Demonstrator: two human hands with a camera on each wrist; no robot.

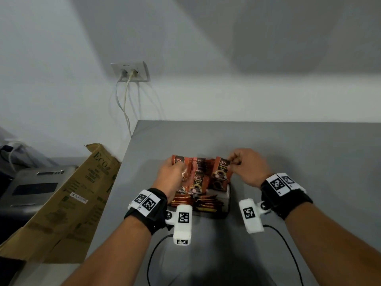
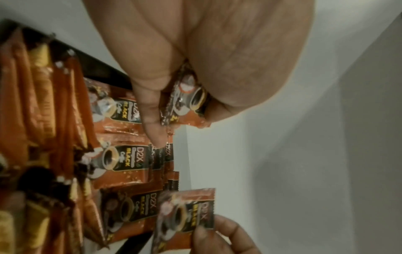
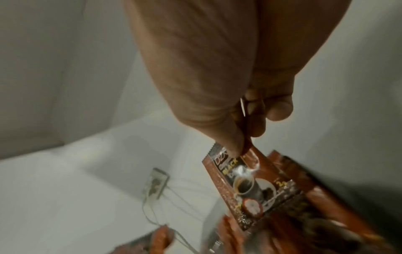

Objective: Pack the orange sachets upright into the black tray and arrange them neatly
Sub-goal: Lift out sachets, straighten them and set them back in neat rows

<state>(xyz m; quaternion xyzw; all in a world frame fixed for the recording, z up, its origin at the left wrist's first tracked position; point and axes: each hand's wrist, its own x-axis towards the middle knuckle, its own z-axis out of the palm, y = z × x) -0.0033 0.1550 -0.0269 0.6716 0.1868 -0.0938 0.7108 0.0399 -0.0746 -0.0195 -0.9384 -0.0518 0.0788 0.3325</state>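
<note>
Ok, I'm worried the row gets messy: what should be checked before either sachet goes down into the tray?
1. Right hand pinches its sachet by the top edge: ok.
2. Left hand grips its sachet: ok.
3. Right sachet roughly upright: ok.
4. Sachets already in the black tray standing evenly: not ok, several lean and overlap.
5. Free slot in the tray: cannot tell, hands cover it.

Tray [image 1: 227,200] on desk [image 1: 288,153] near front edge; sachets [image 1: 201,183] inside (upright at back); cardboard box [image 1: 68,203] left of desk.
</note>
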